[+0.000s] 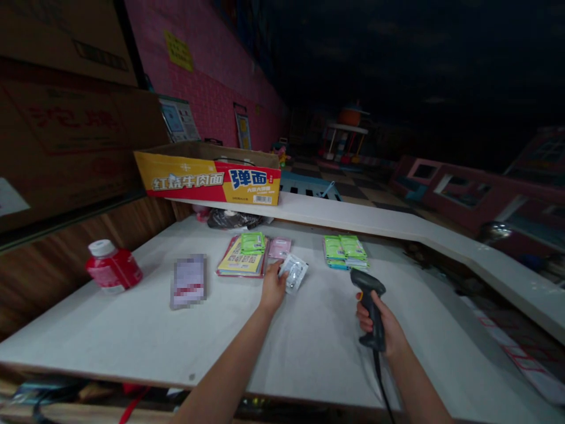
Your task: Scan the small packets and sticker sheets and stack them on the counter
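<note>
2 bare hands are over the pale worktop [326,347], each gripping a thing. The left hand [273,288] has its fingers closed on the left edge of a silver packet [297,272]; whether the silver packet touches the worktop, I cannot tell. The right hand [392,327], to the right of the silver packet and nearer the person, has its fingers wrapped round the handle of a dark scanner [374,318], whose cable [378,377] trails toward the person. Just beyond the silver packet, a little to its left, lies a pink packet [279,247]. Further left of the silver packet is a flat stack [236,264] with a green packet [252,242] on top; to its right is a pile of green packets [346,252]. Well to the left of the silver packet are a pixelated flat item [189,280] and, further out, 1 red bottle [115,271] with a white cap. Beyond the silver packet, to the left, a yellow-and-red carton [212,179] sits on a raised ledge [348,213].
</note>
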Motion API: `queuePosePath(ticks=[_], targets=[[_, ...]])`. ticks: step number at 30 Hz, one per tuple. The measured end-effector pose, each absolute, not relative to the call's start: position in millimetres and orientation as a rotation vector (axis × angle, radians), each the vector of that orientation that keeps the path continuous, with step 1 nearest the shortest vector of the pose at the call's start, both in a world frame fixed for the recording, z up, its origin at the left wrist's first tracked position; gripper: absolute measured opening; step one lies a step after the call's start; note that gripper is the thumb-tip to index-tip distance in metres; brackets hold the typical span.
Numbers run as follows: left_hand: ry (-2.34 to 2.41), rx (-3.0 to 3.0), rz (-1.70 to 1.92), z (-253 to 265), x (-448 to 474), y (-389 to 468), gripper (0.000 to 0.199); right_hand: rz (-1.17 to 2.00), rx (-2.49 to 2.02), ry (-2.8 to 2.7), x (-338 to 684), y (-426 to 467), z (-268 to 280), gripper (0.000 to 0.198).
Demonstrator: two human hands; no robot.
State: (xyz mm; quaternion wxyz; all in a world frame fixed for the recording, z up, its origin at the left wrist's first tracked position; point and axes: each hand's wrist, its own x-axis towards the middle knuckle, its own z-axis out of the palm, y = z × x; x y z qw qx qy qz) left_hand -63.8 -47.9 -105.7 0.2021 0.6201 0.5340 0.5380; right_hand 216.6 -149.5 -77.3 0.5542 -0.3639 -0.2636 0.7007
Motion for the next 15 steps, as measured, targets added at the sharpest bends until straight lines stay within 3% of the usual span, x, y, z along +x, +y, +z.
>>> queuePosePath(ticks=[6,15], targets=[[1.508,1.679,1.465,-95.5,-65.3,-51.5,0.018,1.732,-0.376,-0.337,242.3,-136.3,-104.9,0.022],[1.238,0.995,1.385,-69.1,9.2,-11.9,0.023,1.813,-0.278,-0.267,246.3,-123.1,-111.4,0.023]])
